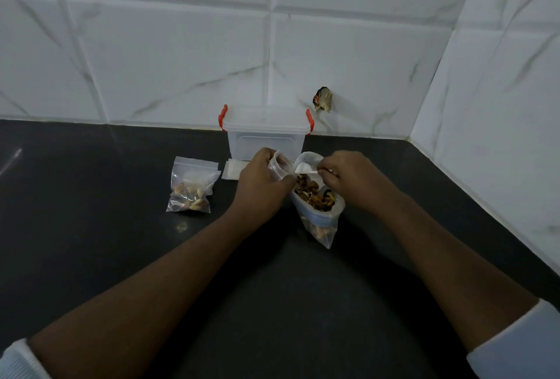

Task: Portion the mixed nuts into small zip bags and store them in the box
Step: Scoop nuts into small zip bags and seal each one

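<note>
1. Box [265, 136]: clear plastic, lid on, a red latch at each end; it stands on the dark bench [91, 227] against the tiled wall [181, 60].
2. Left grip [259, 180]: just in front of the box; its fingers are curled round a small zip bag [279, 166], whose open mouth faces right.
3. Right grip [345, 175]: in front of the box, toward its right end; thumb and fingers pinch a small white item [303, 168] beside the small zip bag's mouth; what the item is cannot be told.
4. Large bag [321, 221]: in front of the box and slightly to its right, below both grips; its top is open and the mixed nuts [315, 193] show inside; its lower end rests on the bench.
5. Filled small bags [191, 187]: in front of the box and to its left, overlapping on the bench, apart from the left grip; nuts show through the plastic.
6. Flat pale packet [231, 170]: on the bench just in front of the box's left corner; partly hidden by the left grip.
7. Small dark object [323, 99]: on the wall, above and to the right of the box; too small to identify.
</note>
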